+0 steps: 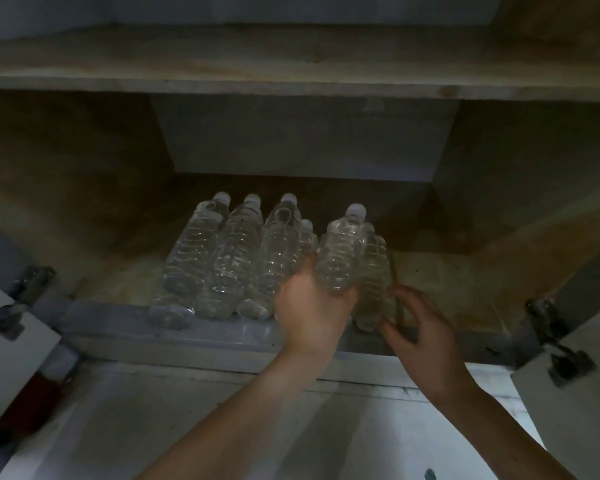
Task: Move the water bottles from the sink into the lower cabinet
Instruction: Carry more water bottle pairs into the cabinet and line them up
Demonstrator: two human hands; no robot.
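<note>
Several clear water bottles (236,251) with white caps lie stacked in two layers on the floor of the open lower cabinet (447,282), caps pointing to the back. My left hand (309,306) grips the base of one more clear bottle (342,251) at the right end of the top layer. Under and right of it lies another bottle (374,278). My right hand (413,323) hovers by that bottle's base with fingers spread, holding nothing.
A wooden shelf (291,74) spans the cabinet above the bottles. White cabinet doors stand open at the left (11,344) and right (575,393), each on metal hinges. The cabinet floor right of the bottles is bare wood. The scene is dim.
</note>
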